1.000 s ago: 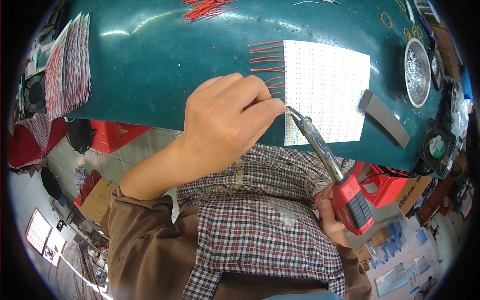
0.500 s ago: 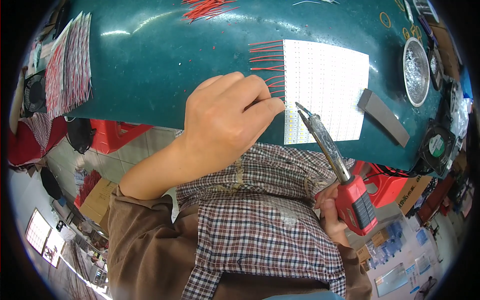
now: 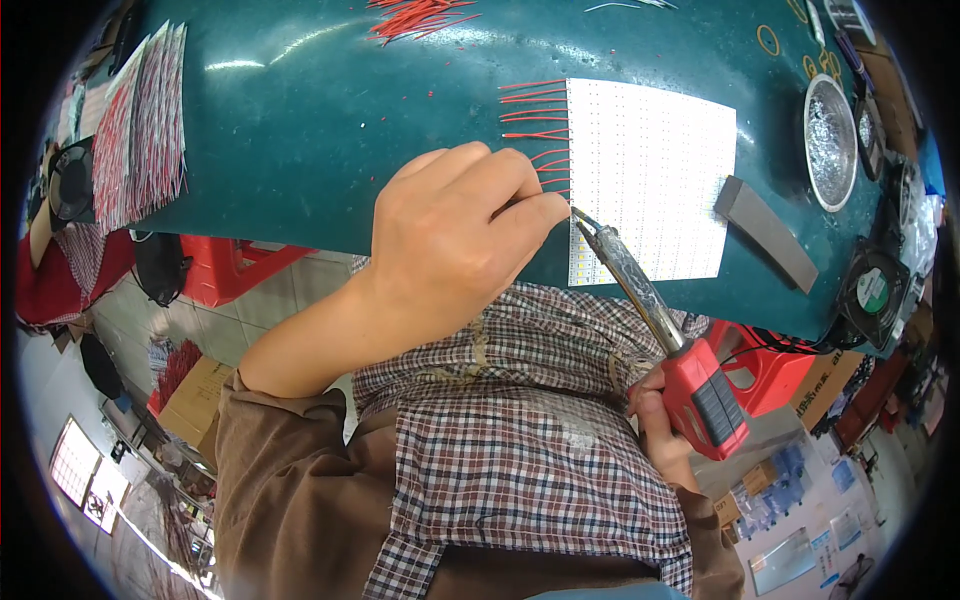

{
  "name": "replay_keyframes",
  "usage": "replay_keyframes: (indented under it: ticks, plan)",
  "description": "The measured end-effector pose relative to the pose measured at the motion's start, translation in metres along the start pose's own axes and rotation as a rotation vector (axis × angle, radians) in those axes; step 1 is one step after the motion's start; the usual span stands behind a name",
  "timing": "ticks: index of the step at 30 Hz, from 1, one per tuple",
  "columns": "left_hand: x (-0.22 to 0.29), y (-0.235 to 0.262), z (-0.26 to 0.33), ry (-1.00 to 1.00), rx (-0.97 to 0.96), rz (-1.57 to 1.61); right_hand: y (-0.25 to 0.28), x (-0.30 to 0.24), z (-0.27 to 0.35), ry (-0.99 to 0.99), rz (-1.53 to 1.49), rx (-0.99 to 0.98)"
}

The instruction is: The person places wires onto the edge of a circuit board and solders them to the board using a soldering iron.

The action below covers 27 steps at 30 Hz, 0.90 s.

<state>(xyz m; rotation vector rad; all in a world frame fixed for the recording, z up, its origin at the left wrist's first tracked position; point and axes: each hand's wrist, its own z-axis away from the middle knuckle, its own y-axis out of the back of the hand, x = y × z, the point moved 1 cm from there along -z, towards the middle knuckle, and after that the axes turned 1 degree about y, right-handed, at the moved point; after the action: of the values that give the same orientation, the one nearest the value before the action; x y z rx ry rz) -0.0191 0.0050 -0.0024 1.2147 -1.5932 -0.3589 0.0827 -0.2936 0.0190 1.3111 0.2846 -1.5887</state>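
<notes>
My left hand rests at the near edge of the green table, fingers pinched together on a red wire end beside the white LED strip panel. Short red wires stick out of that panel's left edge. My right hand grips the red handle of a soldering iron. Its metal tip touches the panel's left edge, right by my left fingertips.
A grey flat bar lies at the panel's right edge. A round metal dish and a small fan sit to the right. More strip panels with red wires are stacked at far left, loose red wires at the top.
The soldering iron tip has swung left along the panel's edge, closing onto my left fingertips. My left hand has barely moved.
</notes>
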Motion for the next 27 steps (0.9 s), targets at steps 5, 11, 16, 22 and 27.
replay_keyframes:
  ticks: [5, 11, 16, 22, 27]
  plan:
    - [0.000, 0.000, 0.000, 0.006, 0.001, -0.003, -0.005, -0.010, -0.004, -0.007, -0.064, 0.033]
    - [0.001, 0.000, -0.003, -0.001, 0.014, -0.014, -0.002, -0.018, -0.009, 0.062, -0.117, 0.002]
    - [0.000, -0.003, -0.003, -0.012, 0.020, -0.057, 0.000, -0.027, -0.034, 0.266, -0.304, 0.370]
    - [0.008, 0.005, -0.003, 0.009, 0.019, -0.067, 0.044, -0.028, -0.069, 0.672, -0.275, 0.676]
    - [0.010, 0.005, -0.001, 0.047, 0.018, -0.037, 0.065, -0.019, -0.084, 0.253, -0.092, 0.889]
